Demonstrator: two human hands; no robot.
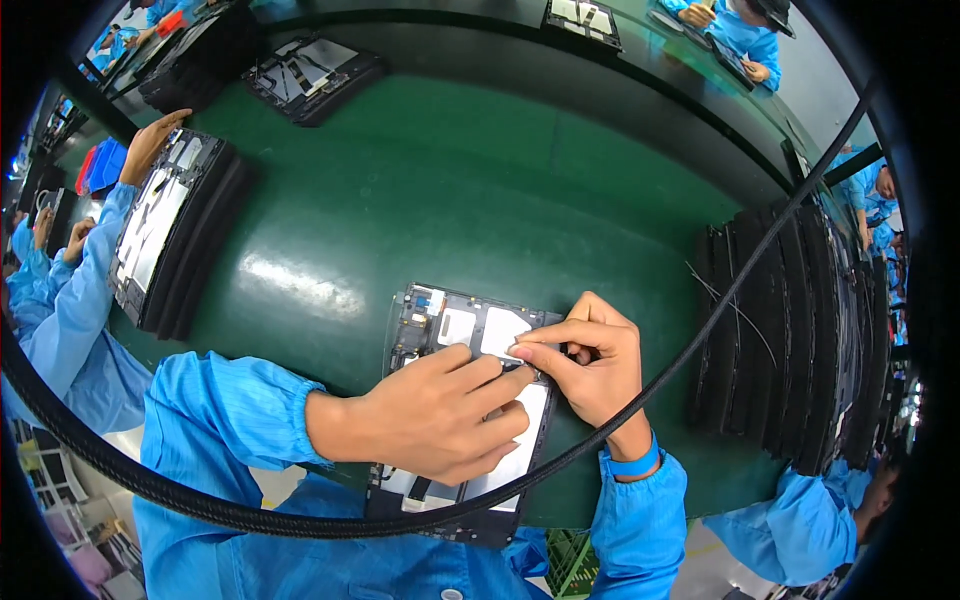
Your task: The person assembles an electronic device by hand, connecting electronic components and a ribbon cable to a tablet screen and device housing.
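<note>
An opened tablet-like device [405,335], with a black frame, silver-white plates and small exposed parts, lies on the green table in front of me. My left hand [440,415] rests across its middle, back up, with the fingers curled and their tips mostly hidden. Over the device's upper right part, my right hand [595,370] is closed in a pinch, thumb against index finger. Its fingertips nearly meet those of my left hand; whatever lies between them is too small to make out. A blue band [635,462] circles my right wrist.
Similar devices are stacked at the left [160,235], where a co-worker's hand [150,145] touches the top edge. More sit at the back left [310,75]. A tall stack with black layers [770,330] stands at the right. A black cable [690,355] sweeps across the view.
</note>
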